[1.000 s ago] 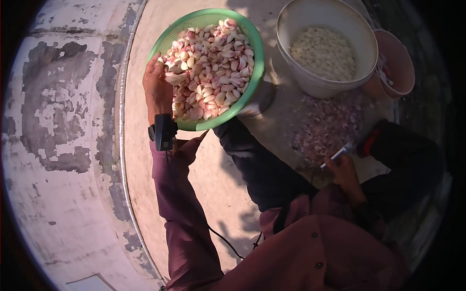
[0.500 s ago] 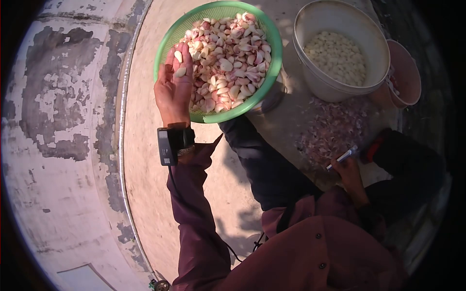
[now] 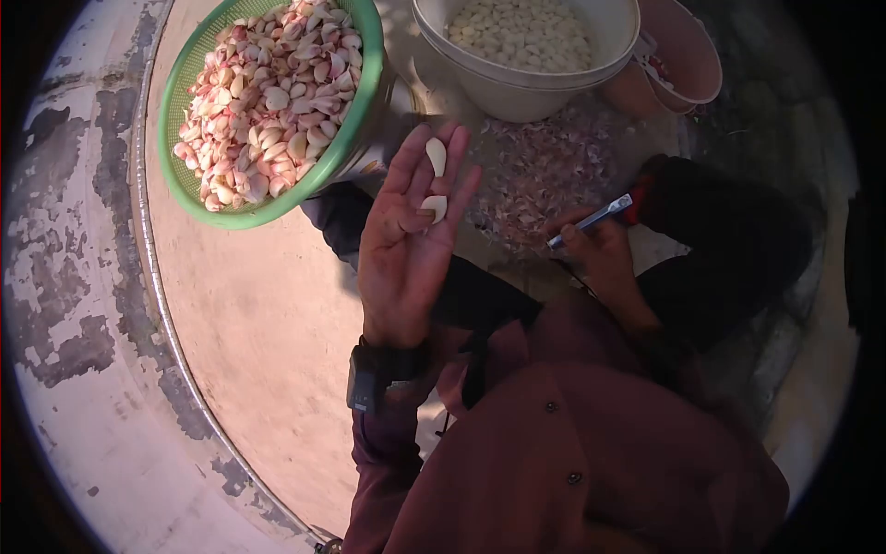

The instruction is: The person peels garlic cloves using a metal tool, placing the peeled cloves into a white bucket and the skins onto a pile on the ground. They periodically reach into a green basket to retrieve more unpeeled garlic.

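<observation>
Palm up, my left hand (image 3: 406,231) is raised in the middle of the view with two pale garlic cloves in it. One garlic clove (image 3: 436,157) rests along the fingers; the thumb touches the other clove (image 3: 435,209). My right hand (image 3: 604,254) is closed around a slim silver-blue tool (image 3: 595,220) that looks like a utility knife, its tip pointing left. To the upper left, a green plastic basket (image 3: 374,78) holds a heap of unpeeled, pinkish garlic cloves (image 3: 277,97).
A white bucket (image 3: 498,92) of peeled cloves stands at the top centre, with a pink bucket (image 3: 701,78) to its right. Loose garlic skins (image 3: 544,171) lie on the ground below it. My bent legs flank the skins. A peeling wall (image 3: 65,277) runs along the left.
My left hand has come away from the basket with the two cloves, toward my right hand. The view has shifted right. The right hand still grips the slim tool.
</observation>
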A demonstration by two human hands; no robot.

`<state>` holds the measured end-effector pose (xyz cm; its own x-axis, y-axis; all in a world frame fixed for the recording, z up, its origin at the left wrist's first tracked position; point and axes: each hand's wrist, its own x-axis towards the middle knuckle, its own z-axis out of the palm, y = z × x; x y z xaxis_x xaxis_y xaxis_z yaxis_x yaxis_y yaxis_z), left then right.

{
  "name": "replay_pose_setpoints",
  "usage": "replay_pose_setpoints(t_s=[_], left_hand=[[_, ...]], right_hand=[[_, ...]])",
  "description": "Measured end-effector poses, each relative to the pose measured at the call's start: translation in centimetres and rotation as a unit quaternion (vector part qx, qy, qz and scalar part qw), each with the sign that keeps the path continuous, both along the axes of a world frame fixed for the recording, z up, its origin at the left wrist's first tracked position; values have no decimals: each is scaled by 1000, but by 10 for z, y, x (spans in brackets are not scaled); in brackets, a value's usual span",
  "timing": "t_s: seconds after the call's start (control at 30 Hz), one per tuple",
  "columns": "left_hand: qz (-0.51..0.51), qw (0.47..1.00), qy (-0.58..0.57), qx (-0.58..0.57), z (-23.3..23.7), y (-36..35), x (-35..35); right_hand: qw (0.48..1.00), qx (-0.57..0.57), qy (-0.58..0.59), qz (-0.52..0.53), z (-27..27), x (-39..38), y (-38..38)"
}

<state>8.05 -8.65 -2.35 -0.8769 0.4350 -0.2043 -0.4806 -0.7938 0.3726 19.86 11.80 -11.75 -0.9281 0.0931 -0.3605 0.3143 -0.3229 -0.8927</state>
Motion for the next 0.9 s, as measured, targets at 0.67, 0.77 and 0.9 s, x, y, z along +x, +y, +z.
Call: replay_pose_setpoints(t_s=[0.67,0.77,0.9], left_hand=[[-54,996,-51,-53,-15,51,76],[-41,996,-45,-69,-19,48,79],[-23,995,-65,-68,-20,51,82]], right_hand=[[982,117,139,50,55,3,-25],[986,114,95,74,62,6,-24],[975,149,149,68,51,6,-29]])
